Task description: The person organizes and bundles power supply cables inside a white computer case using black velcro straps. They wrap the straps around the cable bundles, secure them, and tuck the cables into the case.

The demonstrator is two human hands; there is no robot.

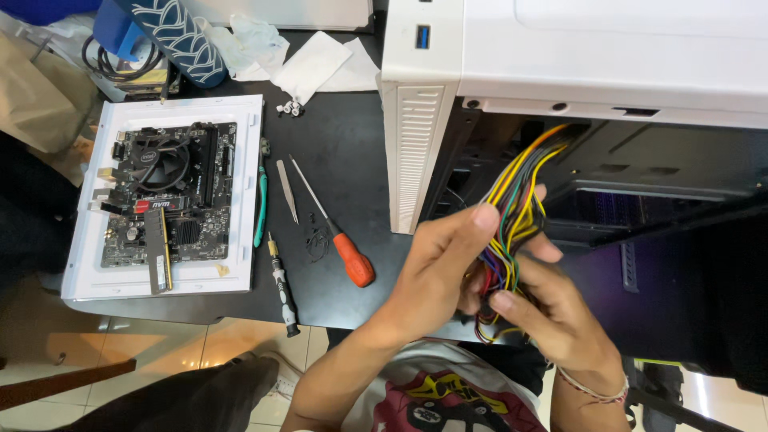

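- Two hands are being used on one wire bundle, which is being held in front of the open side of the white computer case, over the table edge.
- The left hand is being curled round the bundle from the left, thumb pressed along the wires; the right hand is being closed on the lower end, fingers pinching it. A connector is probably being hidden in that grip; it cannot be told.
- The yellow, orange, red and black wires are being fed out of the case's upper interior, so the bundle is likely being kept taut and gathered near the opening.
- The motherboard is being kept flat on a white box at the left, apparently as a clean pad, well apart from the hands.
- Tools are being kept between board and case: orange-handled screwdriver, small black screwdriver, tweezers, green-handled tool.
- A blue port is being shown on the case front; white cloths are being left at the table's back.
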